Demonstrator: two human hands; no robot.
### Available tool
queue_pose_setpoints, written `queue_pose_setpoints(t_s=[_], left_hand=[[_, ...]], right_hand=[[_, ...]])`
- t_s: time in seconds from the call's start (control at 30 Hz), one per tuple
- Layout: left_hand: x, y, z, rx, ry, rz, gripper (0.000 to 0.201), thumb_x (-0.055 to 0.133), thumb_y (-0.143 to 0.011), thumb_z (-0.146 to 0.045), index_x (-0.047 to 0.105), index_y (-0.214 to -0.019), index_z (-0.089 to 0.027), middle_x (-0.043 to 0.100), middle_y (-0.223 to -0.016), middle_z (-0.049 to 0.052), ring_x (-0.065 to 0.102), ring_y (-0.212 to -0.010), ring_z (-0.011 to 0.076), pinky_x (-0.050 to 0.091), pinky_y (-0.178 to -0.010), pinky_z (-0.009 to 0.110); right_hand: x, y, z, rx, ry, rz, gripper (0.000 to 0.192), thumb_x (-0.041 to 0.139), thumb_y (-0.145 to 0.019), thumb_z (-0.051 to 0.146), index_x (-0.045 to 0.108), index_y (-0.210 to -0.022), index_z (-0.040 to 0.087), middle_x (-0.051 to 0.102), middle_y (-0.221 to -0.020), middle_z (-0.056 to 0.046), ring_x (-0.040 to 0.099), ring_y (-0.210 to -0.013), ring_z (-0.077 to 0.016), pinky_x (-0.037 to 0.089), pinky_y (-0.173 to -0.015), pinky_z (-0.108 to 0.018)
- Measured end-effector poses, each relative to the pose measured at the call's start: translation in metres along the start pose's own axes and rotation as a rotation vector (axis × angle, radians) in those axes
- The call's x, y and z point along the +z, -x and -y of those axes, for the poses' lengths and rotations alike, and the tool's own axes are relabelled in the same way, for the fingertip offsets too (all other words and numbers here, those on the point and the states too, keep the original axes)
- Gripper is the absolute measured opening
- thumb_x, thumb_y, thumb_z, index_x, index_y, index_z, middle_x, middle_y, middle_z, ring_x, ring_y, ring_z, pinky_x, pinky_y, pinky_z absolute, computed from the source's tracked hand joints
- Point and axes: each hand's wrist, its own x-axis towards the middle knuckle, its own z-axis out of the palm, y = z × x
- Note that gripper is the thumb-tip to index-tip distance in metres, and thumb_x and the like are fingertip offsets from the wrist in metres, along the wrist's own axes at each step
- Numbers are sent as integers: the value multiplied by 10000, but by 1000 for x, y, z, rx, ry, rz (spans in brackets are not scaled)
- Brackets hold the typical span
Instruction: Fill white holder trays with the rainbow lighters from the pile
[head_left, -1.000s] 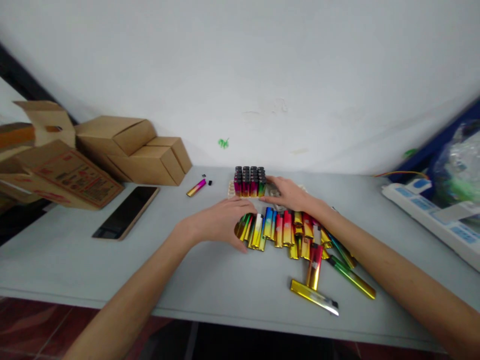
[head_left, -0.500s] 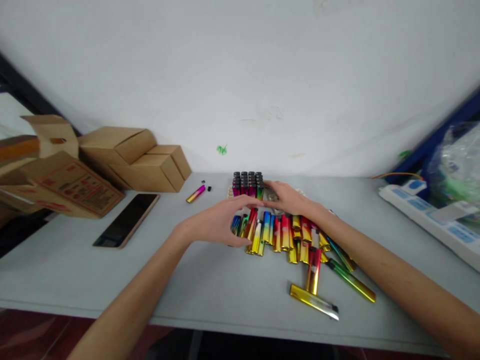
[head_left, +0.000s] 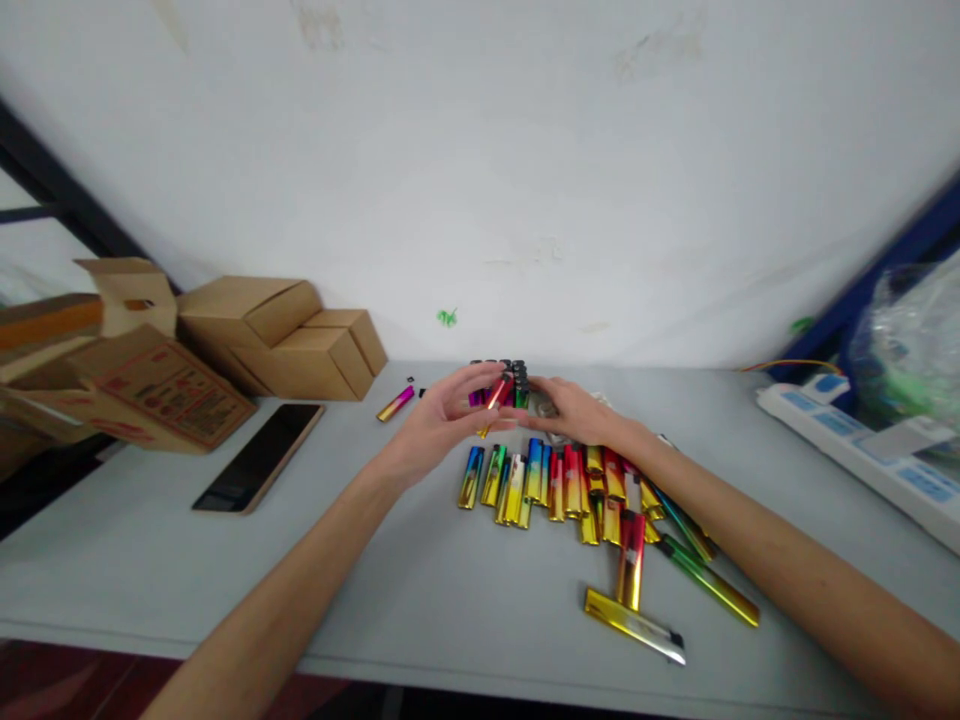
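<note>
A red-and-gold cigarette lighter (head_left: 496, 394) is tilted between the thumb and fingers of my left hand (head_left: 442, 415). Right behind it, a block of upright lighters with black tops (head_left: 520, 372) is partly hidden by that hand. My right hand (head_left: 574, 408) rests at the right side of this block, thumb and fingers apart, over a pale holder (head_left: 546, 408) that mostly stays covered. Toward me lies a loose pile of shiny lighters (head_left: 574, 480) in red, blue, green and gold. A gold-and-silver lighter (head_left: 634, 625) lies nearest the front edge.
A purple-and-gold lighter (head_left: 395, 403) lies apart, left of the block. Farther left are a phone (head_left: 259, 460) and cardboard boxes (head_left: 300, 355). A white power strip (head_left: 862, 445) and a clear plastic bag (head_left: 911, 340) are at the right. The wall stands behind the table.
My left hand has taken the red-and-gold lighter from the left end of the pile and lifted it toward the upright block. My right hand stays by the block. The view has tilted slightly up.
</note>
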Motion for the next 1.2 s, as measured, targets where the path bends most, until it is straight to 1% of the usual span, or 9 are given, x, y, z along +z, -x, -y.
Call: queue_pose_setpoints(t_s=[0.1,0.2,0.27,0.37,0.53,0.67,0.77,0.9,1.2], left_hand=[[-7,-3,-7,26,91,-109,638,773,-843,-148,546,-1433,-232,696,-1288,123,740,-1056,231,549,-1023,408],[-16,-6,-12,49,112,-226,434,764,-855,-170,653,-1274,-144,745,-1089,105,737,-914,179,577,-893,320],[-19,-7,-12,53,90,-259,309,761,-861,-197,694,-1153,-121,736,-1057,99,712,-837,154,575,-782,281],[-18,-6,-12,35,59,-216,289,757,-875,-269,674,-1126,-153,716,-1034,87,661,-742,138,534,-635,262],[-12,-3,-12,-60,70,-163,273,673,-940,-391,582,-1161,-260,607,-765,-13,450,-537,85,318,-473,193],[-11,-4,-12,-129,80,-163,300,573,-971,-473,627,-998,-180,432,-633,-39,303,-503,78,224,-464,203],[-12,-6,-11,-176,93,-138,403,501,-980,-501,621,-838,-143,353,-592,-40,270,-500,84,226,-473,214],[-11,-7,-10,-203,120,-129,442,457,-970,-506,534,-694,-169,329,-564,-37,280,-490,98,260,-483,221],[-9,-8,-9,-219,226,-100,394,457,-945,-489,526,-710,-180,359,-597,-24,326,-534,121,331,-526,225]], right_hand=[[0,0,0,8,11,3,641,674,-932,503,532,-1428,122,656,-1357,-205,647,-1212,-351,513,-1038,-529],[1,0,-3,5,12,4,663,677,-929,503,528,-1429,94,653,-1352,-221,646,-1209,-357,511,-1040,-538],[3,0,-6,0,7,-1,667,672,-930,505,524,-1435,96,650,-1357,-223,642,-1213,-360,510,-1039,-554],[3,0,-6,-1,2,-7,648,683,-923,498,534,-1430,122,655,-1359,-209,646,-1213,-358,506,-1046,-565],[0,0,-1,0,14,8,648,671,-933,501,528,-1428,108,660,-1342,-208,650,-1201,-347,511,-1050,-542],[-2,0,2,-1,4,12,661,659,-936,519,527,-1428,98,651,-1350,-217,647,-1201,-354,518,-1044,-532],[-2,1,1,1,12,12,672,645,-940,532,529,-1425,82,649,-1350,-228,641,-1209,-366,512,-1053,-537],[2,0,-4,7,-1,-13,656,669,-924,523,534,-1431,130,666,-1330,-210,656,-1187,-364,518,-1030,-569],[4,1,-6,9,0,-14,636,685,-918,504,540,-1420,142,663,-1338,-197,648,-1206,-353,509,-1049,-552]])
